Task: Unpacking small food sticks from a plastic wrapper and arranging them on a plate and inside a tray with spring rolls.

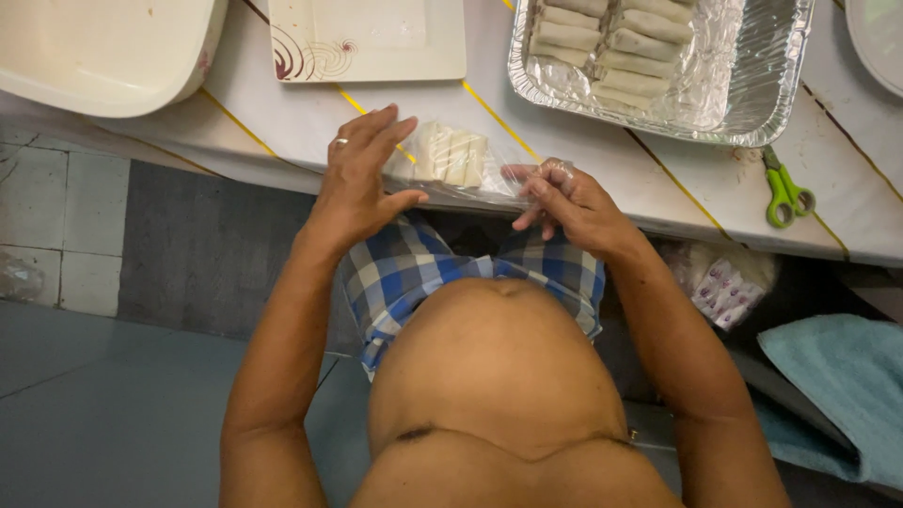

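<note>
White laminate with thin yellow stripes covers the counter (583, 141), seen from above by a person standing at its near edge. Foil tray (752, 94) sits toward the far right of the counter, two rows of pale wrapped rolls (602, 47) lying side by side in its left half, its right half showing bare crinkled foil. Cream-coloured tub (103, 47) occupies the far left corner, and beside it lies a square white plate (376, 38) with a dark red swirl at one corner. Blue towel (837, 376) lies below the counter at the right. Clear plastic bag (451, 165) rests at the counter's front edge between the two hands, holding a few more pale rolls packed side by side. Left hand (362, 174), a ring on one finger, lies open and spread, its fingers touching the bag's left end. Right hand (564, 198) is pinched closed on the bag's loose right end, fingertips gathered around the clear film. Green-handled scissors (783, 193) lie on the counter just in front of the tray, well to the right of the hands.
</note>
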